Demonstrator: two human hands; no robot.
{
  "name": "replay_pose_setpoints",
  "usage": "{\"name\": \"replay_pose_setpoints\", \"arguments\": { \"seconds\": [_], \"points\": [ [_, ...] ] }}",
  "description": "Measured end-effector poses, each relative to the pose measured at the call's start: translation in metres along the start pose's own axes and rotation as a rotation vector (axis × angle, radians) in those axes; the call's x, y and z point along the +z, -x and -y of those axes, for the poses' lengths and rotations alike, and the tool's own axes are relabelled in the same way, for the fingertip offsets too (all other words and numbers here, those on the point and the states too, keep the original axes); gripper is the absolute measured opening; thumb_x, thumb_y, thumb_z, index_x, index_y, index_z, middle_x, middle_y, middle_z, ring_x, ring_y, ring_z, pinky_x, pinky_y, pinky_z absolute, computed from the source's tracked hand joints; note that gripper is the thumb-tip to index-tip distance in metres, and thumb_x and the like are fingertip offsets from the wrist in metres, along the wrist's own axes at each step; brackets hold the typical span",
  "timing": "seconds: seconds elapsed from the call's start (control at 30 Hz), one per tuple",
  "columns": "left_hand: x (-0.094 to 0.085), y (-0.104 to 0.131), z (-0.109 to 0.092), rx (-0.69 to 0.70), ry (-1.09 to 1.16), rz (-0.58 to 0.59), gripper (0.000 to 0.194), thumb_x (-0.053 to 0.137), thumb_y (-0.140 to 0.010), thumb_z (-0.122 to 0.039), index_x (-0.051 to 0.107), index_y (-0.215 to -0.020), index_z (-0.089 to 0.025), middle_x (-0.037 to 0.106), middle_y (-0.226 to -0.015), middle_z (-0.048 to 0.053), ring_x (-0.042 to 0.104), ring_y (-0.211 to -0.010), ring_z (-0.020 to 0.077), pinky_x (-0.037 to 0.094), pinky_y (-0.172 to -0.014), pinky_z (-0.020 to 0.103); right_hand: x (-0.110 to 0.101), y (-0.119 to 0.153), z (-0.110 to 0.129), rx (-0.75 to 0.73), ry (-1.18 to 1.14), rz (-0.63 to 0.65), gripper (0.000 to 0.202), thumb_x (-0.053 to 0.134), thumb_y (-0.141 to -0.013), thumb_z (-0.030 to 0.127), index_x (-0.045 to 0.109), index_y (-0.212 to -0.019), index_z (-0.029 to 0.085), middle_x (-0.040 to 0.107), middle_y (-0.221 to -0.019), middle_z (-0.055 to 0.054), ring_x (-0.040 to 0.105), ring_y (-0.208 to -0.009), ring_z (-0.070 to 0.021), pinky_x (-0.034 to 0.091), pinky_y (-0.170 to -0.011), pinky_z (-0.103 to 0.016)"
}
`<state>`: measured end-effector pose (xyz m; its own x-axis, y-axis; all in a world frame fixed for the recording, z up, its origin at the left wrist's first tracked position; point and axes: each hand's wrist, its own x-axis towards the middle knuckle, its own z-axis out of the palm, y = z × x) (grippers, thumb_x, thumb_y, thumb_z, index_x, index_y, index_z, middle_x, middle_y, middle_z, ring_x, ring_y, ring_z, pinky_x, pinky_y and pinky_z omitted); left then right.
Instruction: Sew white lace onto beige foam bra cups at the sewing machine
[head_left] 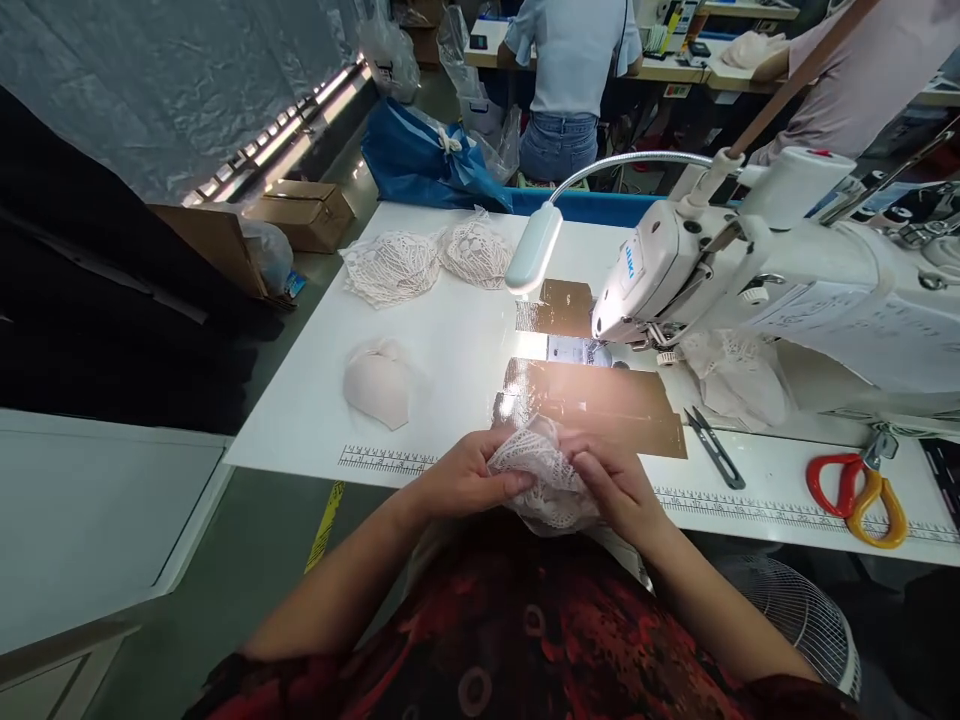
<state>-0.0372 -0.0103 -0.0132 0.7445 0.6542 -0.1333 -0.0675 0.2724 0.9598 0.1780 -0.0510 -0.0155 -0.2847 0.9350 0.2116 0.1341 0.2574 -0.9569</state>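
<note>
A piece of white lace fabric [551, 480] is bunched between my two hands at the front edge of the white table [300, 400]. My left hand [476, 475] pinches its left side, thumb on top. On the right side, my right hand [611, 485] grips the lace with the thumb bent over it. A smooth pale cup [379, 382] lies on the table to the left. Two lace-covered cups [394, 268] rest side by side farther back. To the right of the hands stands a white sewing machine [660, 265], its needle area lit.
Brown tape patches [600, 400] cover the table by the needle plate. Thread snips [715, 450] and red-and-orange scissors [862, 490] lie at right. A lamp [534, 250] hangs above. A fan [795, 610] stands below. People sit behind; more lace lies under the machine arm.
</note>
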Motion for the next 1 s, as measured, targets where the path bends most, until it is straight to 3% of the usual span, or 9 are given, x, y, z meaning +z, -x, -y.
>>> {"name": "replay_pose_setpoints", "arguments": {
  "seconds": [0.07,0.17,0.33,0.43,0.53,0.63,0.73,0.87,1.0],
  "points": [
    [0.005,-0.006,-0.003,-0.011,-0.012,0.000,0.026,0.068,-0.084,-0.028,0.064,-0.104,-0.011,0.060,-0.088,0.003,0.055,-0.078,0.0133,0.044,-0.070,0.022,-0.007,0.000,0.005,-0.022,-0.013,0.051,0.039,0.038,-0.099,0.043,0.065,-0.081,0.022,0.066,-0.083,-0.003,0.062,-0.076,-0.0176,0.050,-0.071,-0.029],
    [0.011,-0.016,-0.003,-0.026,0.002,-0.031,0.024,0.072,-0.081,-0.026,0.066,-0.100,-0.011,0.061,-0.088,0.004,0.056,-0.077,0.0131,0.045,-0.069,0.021,-0.013,0.001,0.009,-0.033,0.079,-0.083,0.019,0.058,-0.092,0.035,0.066,-0.081,0.022,0.067,-0.076,0.000,0.062,-0.069,-0.0151,0.049,-0.063,-0.025],
    [0.022,-0.021,0.013,-0.066,0.585,-0.189,0.039,0.076,-0.076,-0.033,0.063,-0.110,-0.018,0.066,-0.099,0.005,0.063,-0.086,0.0165,0.051,-0.076,0.025,-0.015,0.004,0.006,-0.152,0.245,-0.343,0.005,0.067,-0.084,0.019,0.064,-0.082,0.023,0.069,-0.075,0.002,0.065,-0.067,-0.0130,0.051,-0.063,-0.023],
    [0.030,-0.016,0.024,-0.115,0.763,-0.177,0.055,0.072,-0.078,-0.044,0.057,-0.126,-0.020,0.063,-0.118,0.010,0.062,-0.104,0.0225,0.051,-0.091,0.034,-0.015,0.002,0.003,-0.255,0.316,-0.396,0.011,0.067,-0.083,0.015,0.063,-0.088,0.024,0.071,-0.079,0.001,0.068,-0.074,-0.0144,0.053,-0.066,-0.023],
    [0.032,-0.011,0.025,-0.088,0.547,-0.189,0.068,0.074,-0.078,-0.043,0.049,-0.136,-0.020,0.059,-0.128,0.012,0.058,-0.115,0.0270,0.046,-0.100,0.039,-0.014,-0.003,0.000,-0.329,0.358,-0.391,0.015,0.066,-0.083,0.014,0.061,-0.092,0.025,0.072,-0.079,0.000,0.069,-0.075,-0.0152,0.054,-0.066,-0.024],
    [0.020,-0.012,0.012,0.034,0.154,-0.360,0.079,0.079,-0.075,-0.039,0.039,-0.142,-0.025,0.049,-0.141,0.012,0.047,-0.130,0.0287,0.038,-0.110,0.040,-0.014,-0.007,-0.001,-0.341,0.397,-0.347,0.014,0.064,-0.085,0.015,0.060,-0.092,0.026,0.072,-0.078,0.000,0.069,-0.070,-0.0155,0.054,-0.062,-0.025],
    [0.006,-0.019,-0.013,0.154,-0.187,-0.440,0.065,0.074,-0.078,-0.045,0.048,-0.134,-0.022,0.047,-0.141,0.012,0.043,-0.133,0.0279,0.033,-0.113,0.040,-0.013,-0.008,-0.001,-0.308,0.443,-0.249,0.013,0.060,-0.087,0.015,0.061,-0.092,0.026,0.073,-0.080,-0.002,0.068,-0.069,-0.0158,0.052,-0.060,-0.025],
    [0.003,-0.037,-0.044,0.142,-0.482,-0.323,0.039,0.070,-0.080,-0.047,0.065,-0.103,-0.016,0.065,-0.108,0.007,0.058,-0.104,0.0221,0.045,-0.094,0.032,-0.011,-0.009,0.002,-0.307,0.478,-0.171,0.014,0.057,-0.088,0.014,0.061,-0.093,0.026,0.073,-0.082,-0.003,0.068,-0.069,-0.0159,0.051,-0.061,-0.025],
    [0.011,-0.052,-0.051,-0.010,-0.465,-0.216,0.028,0.067,-0.083,-0.040,0.063,-0.076,-0.013,0.058,-0.070,0.000,0.052,-0.067,0.0117,0.041,-0.064,0.024,-0.012,-0.009,0.002,-0.336,0.471,-0.149,0.023,0.058,-0.087,0.010,0.060,-0.104,0.025,0.075,-0.099,-0.007,0.071,-0.085,-0.0179,0.054,-0.070,-0.026]
  ]
}}
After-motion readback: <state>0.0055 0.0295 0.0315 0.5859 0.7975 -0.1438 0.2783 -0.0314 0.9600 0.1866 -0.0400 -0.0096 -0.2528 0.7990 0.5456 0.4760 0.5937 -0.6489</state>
